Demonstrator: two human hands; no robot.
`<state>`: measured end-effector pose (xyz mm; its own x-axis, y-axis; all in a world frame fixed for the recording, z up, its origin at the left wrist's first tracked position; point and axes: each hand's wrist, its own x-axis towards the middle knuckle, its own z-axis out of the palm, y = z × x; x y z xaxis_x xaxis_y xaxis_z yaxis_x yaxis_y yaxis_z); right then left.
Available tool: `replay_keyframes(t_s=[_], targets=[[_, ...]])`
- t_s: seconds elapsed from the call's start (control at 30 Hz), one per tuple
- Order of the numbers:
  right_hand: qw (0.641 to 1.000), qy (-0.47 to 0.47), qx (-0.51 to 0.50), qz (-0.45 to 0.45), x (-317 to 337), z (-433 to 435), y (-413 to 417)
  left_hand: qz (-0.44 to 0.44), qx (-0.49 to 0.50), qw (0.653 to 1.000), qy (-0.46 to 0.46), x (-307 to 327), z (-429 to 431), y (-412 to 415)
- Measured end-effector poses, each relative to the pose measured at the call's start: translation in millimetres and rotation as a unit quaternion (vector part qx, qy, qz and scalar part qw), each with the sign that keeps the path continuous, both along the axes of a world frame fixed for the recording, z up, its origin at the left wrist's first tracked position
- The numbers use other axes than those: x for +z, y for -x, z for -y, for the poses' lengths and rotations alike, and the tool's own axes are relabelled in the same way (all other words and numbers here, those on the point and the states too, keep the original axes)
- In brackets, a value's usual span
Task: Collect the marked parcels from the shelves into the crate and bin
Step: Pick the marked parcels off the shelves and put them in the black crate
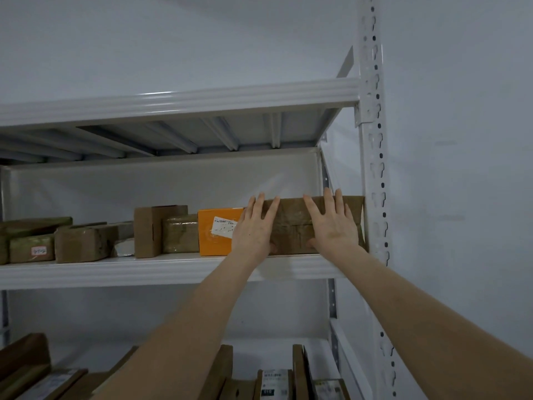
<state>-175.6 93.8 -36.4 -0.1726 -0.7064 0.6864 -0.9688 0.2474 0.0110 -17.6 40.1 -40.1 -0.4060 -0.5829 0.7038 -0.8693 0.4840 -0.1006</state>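
Note:
A brown taped parcel stands at the right end of the upper shelf, against the shelf post. Both hands lie flat on its front face with straight fingers. My left hand covers its left end and overlaps the edge of an orange parcel with a white label. My right hand presses the right half, thumb low near the bottom edge. No crate or bin is in view.
Several brown parcels line the same shelf to the left, one with a small white label. The lower shelf holds more upright cartons. A white perforated upright stands at the right; a wall lies beyond.

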Motion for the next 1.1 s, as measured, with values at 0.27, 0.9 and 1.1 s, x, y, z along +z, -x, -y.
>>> replay_keyframes(t_s=[0.27,0.9,1.1], targets=[[1.000,0.016,0.004,0.021,3,-3,-9,-0.023,-0.035,0.999,-0.004,1,-2,-14],[0.998,0.005,-0.013,-0.058,13,54,-179,-0.145,-0.154,0.976,-0.041,5,78,-152],[0.997,0.075,-0.008,-0.006,11,34,-187,-0.329,-0.266,0.900,-0.109,3,60,-153]])
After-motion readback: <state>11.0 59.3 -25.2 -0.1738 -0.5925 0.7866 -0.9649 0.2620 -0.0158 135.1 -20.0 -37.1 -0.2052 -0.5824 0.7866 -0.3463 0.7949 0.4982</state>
